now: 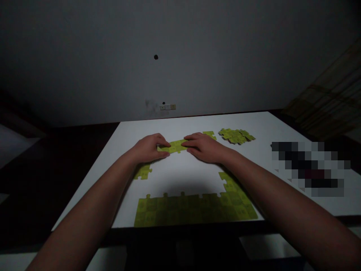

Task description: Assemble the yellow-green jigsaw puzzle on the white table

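Observation:
A short strip of joined yellow-green jigsaw puzzle pieces (176, 145) lies on the white table between my two hands. My left hand (149, 148) grips its left end, thumb at the near edge and fingers on top. At the right end, my right hand (204, 147) has its fingertips on the strip and its thumb at the near side. Closer to me stretches a larger joined puzzle section (194, 207), with knobs along its far edge and a part rising on the right. A smaller joined section (143, 172) lies beside my left forearm, which partly covers it.
Behind my right hand is another puzzle section (209, 134). A heap of loose puzzle pieces (237, 136) lies farther right. A dark, pixelated object (310, 169) rests on the right of the white table (96, 169). Beyond stands a grey wall with sockets (167, 107).

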The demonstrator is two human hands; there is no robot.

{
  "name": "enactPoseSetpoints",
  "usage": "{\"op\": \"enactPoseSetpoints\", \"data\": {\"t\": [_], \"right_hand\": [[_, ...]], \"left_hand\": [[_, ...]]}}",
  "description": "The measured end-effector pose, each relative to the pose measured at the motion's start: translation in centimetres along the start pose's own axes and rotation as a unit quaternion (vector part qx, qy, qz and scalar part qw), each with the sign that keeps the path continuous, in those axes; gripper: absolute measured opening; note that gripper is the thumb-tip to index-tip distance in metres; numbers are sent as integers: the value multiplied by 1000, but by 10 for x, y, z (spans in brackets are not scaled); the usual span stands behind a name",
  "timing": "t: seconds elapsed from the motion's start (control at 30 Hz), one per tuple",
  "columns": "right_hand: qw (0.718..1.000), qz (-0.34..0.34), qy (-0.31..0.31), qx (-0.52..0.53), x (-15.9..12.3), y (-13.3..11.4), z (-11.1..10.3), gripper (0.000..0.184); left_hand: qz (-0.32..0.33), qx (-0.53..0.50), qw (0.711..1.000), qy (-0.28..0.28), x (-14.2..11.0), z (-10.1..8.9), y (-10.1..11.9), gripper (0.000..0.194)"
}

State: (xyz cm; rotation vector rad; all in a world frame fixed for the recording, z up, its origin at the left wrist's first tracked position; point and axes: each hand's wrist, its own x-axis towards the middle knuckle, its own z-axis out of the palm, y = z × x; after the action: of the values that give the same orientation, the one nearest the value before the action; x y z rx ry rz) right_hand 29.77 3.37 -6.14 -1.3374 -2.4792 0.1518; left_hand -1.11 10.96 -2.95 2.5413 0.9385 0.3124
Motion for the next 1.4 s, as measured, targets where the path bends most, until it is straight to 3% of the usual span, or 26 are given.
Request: {"op": "enactPoseSetpoints", "data": {"t": [0.23,0.43,0.6,0.7,0.8,0.93,1.0,1.17,1.4], "right_hand": [[999,20,-3,-43,-1,5,-17,47],[986,130,16,-99,-23,37,-42,59],[996,82,-1,-31,-22,29,-35,63],[997,69,8,-44,-19,25,-33,59],[985,133,21,-108,-24,34,-37,56],[959,217,7,-179,-34,51,-40,55],[955,225,-12,-192,-36,54,-38,52],[959,233,-8,-163,-33,50,-34,48],[956,244,-6,-159,-30,50,-33,47]], "left_hand": [[-9,62,998,-32,-1,-1,10,46],[-38,153,986,-57,-1,-4,27,47],[-23,153,986,-58,2,4,36,46],[0,100,995,-30,4,11,32,51],[5,39,999,30,7,12,19,56],[-54,-30,989,133,9,8,-3,39],[-92,-59,983,149,10,8,-9,36],[-91,-46,990,100,9,13,-9,38],[-87,-20,994,58,4,7,-5,46]]}}
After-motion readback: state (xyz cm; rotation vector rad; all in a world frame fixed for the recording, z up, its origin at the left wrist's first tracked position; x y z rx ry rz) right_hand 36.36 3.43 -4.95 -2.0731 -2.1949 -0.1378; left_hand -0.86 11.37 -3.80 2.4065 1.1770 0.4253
